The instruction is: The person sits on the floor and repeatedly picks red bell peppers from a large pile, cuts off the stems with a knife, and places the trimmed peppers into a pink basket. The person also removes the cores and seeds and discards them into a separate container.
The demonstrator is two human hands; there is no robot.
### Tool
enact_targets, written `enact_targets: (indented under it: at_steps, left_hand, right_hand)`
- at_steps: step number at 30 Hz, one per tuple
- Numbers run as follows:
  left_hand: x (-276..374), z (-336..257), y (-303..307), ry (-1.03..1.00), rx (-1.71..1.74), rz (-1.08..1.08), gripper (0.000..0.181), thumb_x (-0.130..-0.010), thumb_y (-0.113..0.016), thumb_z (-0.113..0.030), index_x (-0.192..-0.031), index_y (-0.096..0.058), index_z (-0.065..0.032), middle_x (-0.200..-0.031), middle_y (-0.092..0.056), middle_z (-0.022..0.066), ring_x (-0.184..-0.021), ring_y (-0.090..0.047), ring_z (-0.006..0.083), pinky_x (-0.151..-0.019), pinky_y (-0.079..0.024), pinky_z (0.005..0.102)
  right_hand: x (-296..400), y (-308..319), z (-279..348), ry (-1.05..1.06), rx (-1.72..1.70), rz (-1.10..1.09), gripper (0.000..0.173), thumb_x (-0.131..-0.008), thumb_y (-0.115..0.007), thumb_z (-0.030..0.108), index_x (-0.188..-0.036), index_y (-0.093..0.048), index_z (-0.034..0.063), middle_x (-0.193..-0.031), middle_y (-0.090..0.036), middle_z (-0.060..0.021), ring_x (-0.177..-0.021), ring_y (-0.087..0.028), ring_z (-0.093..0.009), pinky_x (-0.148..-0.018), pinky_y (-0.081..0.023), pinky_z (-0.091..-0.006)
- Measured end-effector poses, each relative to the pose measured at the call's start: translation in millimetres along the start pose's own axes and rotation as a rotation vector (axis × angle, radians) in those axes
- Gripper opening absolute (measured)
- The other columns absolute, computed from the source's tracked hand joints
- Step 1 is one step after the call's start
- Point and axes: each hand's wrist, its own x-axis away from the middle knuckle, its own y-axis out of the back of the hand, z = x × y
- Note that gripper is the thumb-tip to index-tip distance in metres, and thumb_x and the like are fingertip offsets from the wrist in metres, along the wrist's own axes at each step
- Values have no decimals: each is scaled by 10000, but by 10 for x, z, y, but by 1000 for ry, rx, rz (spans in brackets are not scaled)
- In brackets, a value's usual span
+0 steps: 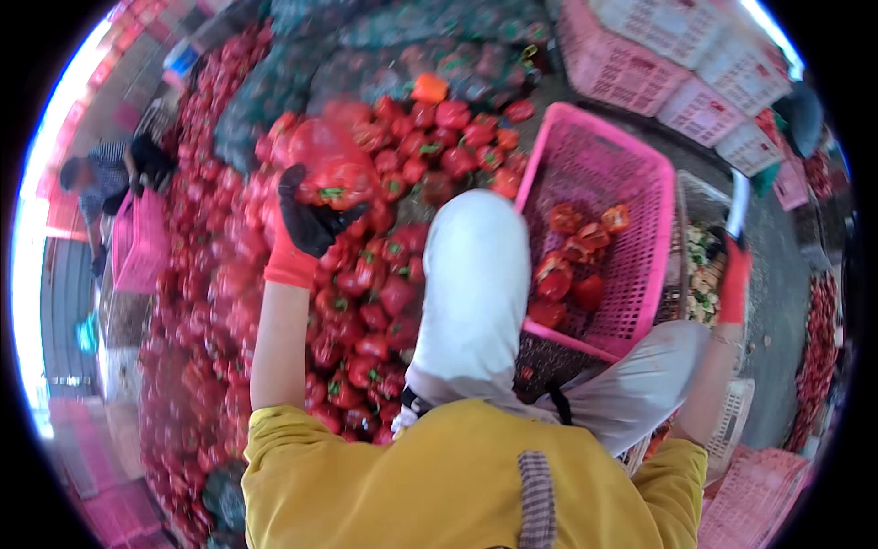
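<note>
My left hand (309,216), in a red glove with black palm and fingers, holds a red bell pepper (336,182) with its green stem towards me, above a large heap of red bell peppers (370,316). My right hand (731,267), gloved alike, grips a knife (739,202) whose broad blade points away from me. That hand is over a container of pale and green pepper cores (701,274). Between my hands, right of my knee, a pink plastic basket (662,226) holds several opened red peppers (583,240). An orange pepper (430,88) lies atop the heap's far edge.
Green mesh sacks (411,62) of peppers lie beyond the heap. Stacked pink crates (624,75) and white crates (748,147) stand at the upper right. At the far left a co-worker (113,171) bends by another pink crate (140,240). More pink crates (754,494) are at the lower right.
</note>
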Motion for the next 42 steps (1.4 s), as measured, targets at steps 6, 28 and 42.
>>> enact_targets:
  at_steps: [6,28,42]
  left_hand:
    - [-564,525,-1759,156,-15,409,618,-873,-571,-475,-1366,-436,-128,-1313,-534,160,-1124,-576,381,-850,-512,573]
    - [-389,3439,-1751,-870,-1258,342,903,-640,-717,-50,-1440,-308,32,-1383,-397,258,-1253,-418,437,-1080,-361,422]
    - [-631,3980,-1769,140,77,7,362,-999,-493,-299,-1228,-568,-29,-1101,-618,56,-917,-619,130,-763,-525,287]
  right_hand:
    - [733,-1050,417,322,-136,291,444,-936,-551,127,-1370,-486,63,-925,-642,-31,-519,-454,-36,-459,-378,-192]
    - [1097,-1092,-287,158,-180,238,264,-876,-678,209,-1060,-676,20,-815,-649,7,-714,-567,-67,-608,-438,-238]
    - [1368,-1310,-693,229,-437,-61,216,-942,-586,127,-1108,-647,3,-940,-628,32,-800,-533,-39,-689,-437,-212]
